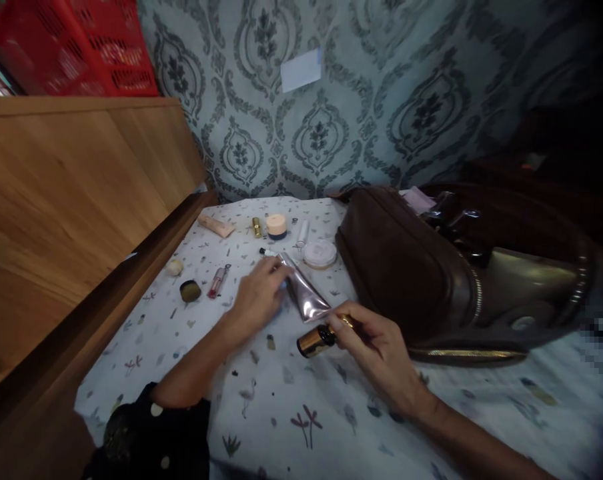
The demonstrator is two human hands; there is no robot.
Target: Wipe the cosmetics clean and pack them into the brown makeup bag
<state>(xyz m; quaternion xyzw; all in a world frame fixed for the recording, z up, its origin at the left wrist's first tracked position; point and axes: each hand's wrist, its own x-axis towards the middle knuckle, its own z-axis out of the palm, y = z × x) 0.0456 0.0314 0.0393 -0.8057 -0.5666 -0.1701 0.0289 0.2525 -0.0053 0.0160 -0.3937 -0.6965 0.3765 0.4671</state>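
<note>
My left hand (261,293) is closed, its fingers and thumb on the upper end of a shiny pinkish-silver tube (306,299), which slants across the white patterned cloth. In my right hand (376,343), thumb and fingers pinch the gold end of a small dark bottle (315,341) with an amber-gold body, tilted just below the tube's wide end. Beyond my left hand lie a round pale compact (320,254), a white tube (302,233), a peach-lidded jar (276,226) and a small gold cylinder (256,227).
On the right stands a brown leather bag (406,267), open, with items inside. To the left are a lip gloss tube (216,283), a dark round lid (190,291), a cream ball (174,267) and a beige tube (215,226). A wooden board (81,180) borders the cloth.
</note>
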